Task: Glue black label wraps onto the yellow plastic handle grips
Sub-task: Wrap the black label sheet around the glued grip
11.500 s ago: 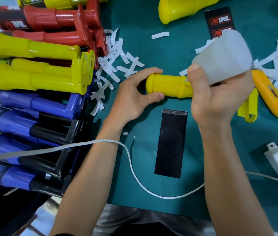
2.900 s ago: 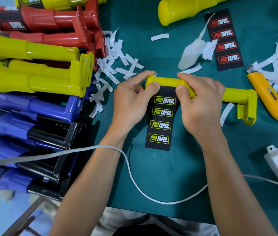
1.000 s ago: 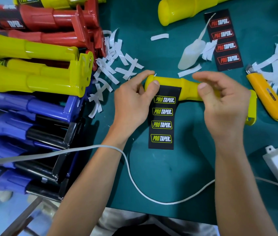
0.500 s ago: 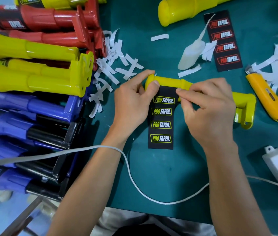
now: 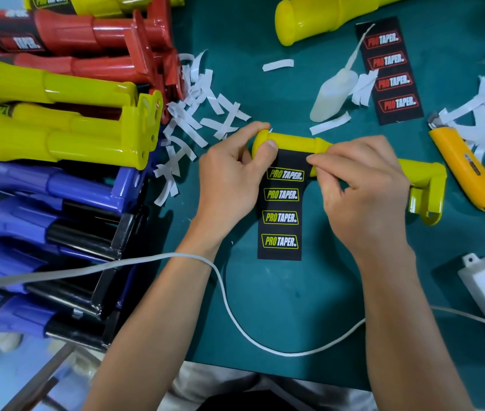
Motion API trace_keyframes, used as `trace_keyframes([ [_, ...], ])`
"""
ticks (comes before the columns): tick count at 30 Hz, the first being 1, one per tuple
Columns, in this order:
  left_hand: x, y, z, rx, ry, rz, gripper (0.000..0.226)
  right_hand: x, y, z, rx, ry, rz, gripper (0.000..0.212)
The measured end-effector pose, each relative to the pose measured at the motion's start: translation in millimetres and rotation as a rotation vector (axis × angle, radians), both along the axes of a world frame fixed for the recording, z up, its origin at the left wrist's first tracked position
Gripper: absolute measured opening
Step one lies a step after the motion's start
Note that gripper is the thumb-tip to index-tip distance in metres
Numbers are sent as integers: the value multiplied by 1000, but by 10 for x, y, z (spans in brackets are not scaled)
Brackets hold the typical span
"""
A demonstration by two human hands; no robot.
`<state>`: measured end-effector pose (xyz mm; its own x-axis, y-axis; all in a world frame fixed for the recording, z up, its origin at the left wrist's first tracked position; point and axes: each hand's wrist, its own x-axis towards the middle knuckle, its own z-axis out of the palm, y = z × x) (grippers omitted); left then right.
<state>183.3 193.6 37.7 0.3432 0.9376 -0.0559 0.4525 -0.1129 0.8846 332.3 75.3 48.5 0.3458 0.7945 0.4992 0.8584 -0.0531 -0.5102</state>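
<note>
At mid-desk (image 5: 294, 292) the left grip (image 5: 229, 179) curls round the rounded left end of the yellow handle (image 5: 294, 142), thumb pressing the top of the black label wrap (image 5: 281, 218). The right grip (image 5: 363, 188) pinches the wrap's right edge against the handle, its other fingers curled. That wrap shows four logos and runs toward the near side; far right are one second label (image 5: 389, 69), one glue bottle (image 5: 330, 96), one orange knife (image 5: 469, 173) and one more yellow handle (image 5: 324, 16).

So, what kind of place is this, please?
Probably a small assembly workbench: stacked red, yellow and blue plastic handle grips, a black printed label wrap and a translucent glue bottle.
</note>
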Motion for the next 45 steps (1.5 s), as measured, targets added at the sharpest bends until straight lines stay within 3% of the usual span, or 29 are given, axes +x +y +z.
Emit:
trace_keyframes([
  [6, -1, 2, 2, -3, -5, -1, 27, 10, -11, 20, -27, 188, -131, 14],
  [10, -2, 1, -1, 0, -15, -5, 28, 32, 31, 42, -154, 379, -241, 35],
  [14, -12, 13, -12, -9, -24, -8, 29, -74, 123, 9, -238, 333, -278, 45],
  [18, -20, 13, -20, 0, -20, -13, 27, -101, 162, -43, -301, 261, -310, 42],
  [45, -31, 2, -11, -5, -23, 8, 27, -99, 187, -73, -316, 268, -326, 41],
])
